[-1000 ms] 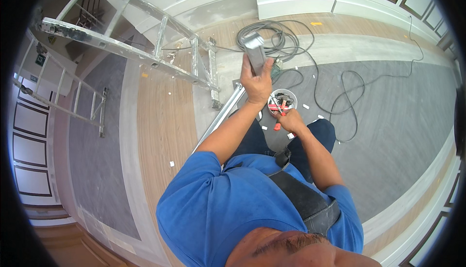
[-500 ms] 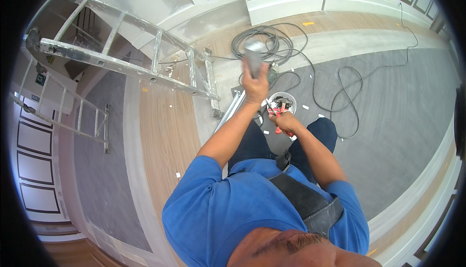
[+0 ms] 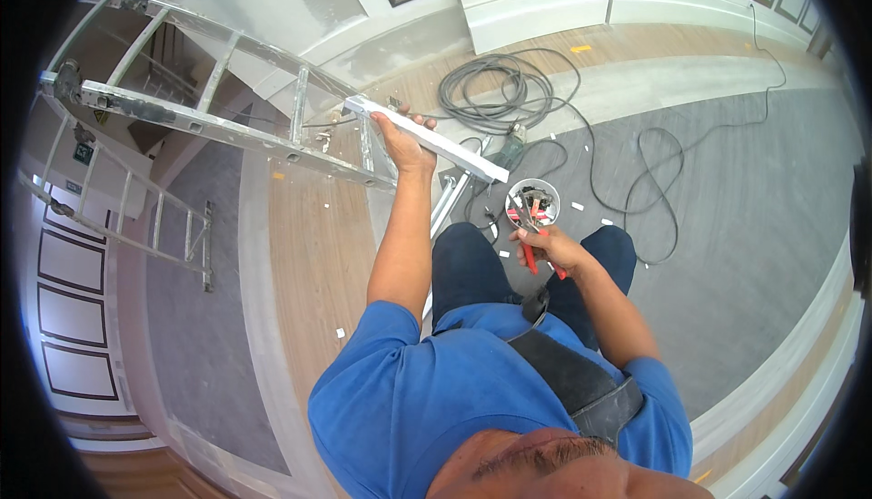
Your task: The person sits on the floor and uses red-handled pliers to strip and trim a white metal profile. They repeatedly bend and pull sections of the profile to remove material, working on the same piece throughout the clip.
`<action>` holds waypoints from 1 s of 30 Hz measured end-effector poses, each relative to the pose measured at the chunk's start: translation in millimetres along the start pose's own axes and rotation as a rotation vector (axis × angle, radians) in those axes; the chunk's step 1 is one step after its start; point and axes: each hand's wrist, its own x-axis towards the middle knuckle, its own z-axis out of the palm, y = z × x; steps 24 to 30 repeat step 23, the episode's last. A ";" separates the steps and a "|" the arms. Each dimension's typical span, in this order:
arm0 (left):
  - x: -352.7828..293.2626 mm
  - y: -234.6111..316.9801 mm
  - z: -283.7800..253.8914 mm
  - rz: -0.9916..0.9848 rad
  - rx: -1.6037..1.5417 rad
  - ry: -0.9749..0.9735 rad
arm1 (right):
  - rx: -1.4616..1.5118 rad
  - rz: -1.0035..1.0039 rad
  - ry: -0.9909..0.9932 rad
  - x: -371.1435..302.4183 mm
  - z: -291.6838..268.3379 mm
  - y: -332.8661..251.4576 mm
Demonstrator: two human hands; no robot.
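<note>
My left hand (image 3: 407, 147) is wrapped round a white, straight bar (image 3: 459, 156), probably a trim or channel length. The bar slants from the ladder side down to the right, its right end near the bucket. In my right hand (image 3: 561, 251) are red-handled pliers (image 3: 530, 257), their grey jaws pointing up and away from me over the near rim of the bucket. That small white bucket (image 3: 558, 201) stands on the floor between and beyond my knees, with dark and red items inside. Bar and pliers are apart.
An aluminium ladder (image 3: 209, 118) leans in from the left. Beyond the bucket lie a green power tool (image 3: 510, 148) and a coiled grey cable (image 3: 472, 90) trailing right. Long pale strips (image 3: 445, 204) lie by my left knee. Small white offcuts (image 3: 578, 207) dot the floor.
My left hand has moved left and turned, so the bar, blurred and end-on before, now shows its length. My right hand has shifted slightly right and toward me with the pliers.
</note>
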 end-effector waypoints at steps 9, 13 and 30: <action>-9.5 1.8 5.9 -0.097 -0.071 -0.167 | -0.219 0.061 0.052 -5.7 4.3 -18.9; -16.7 5.4 14.4 -0.067 -0.022 -0.197 | -0.327 0.018 0.139 -10.7 9.8 -22.4; -30.3 10.9 26.5 -0.053 0.062 -0.248 | -0.520 0.021 0.172 -8.5 10.7 -31.9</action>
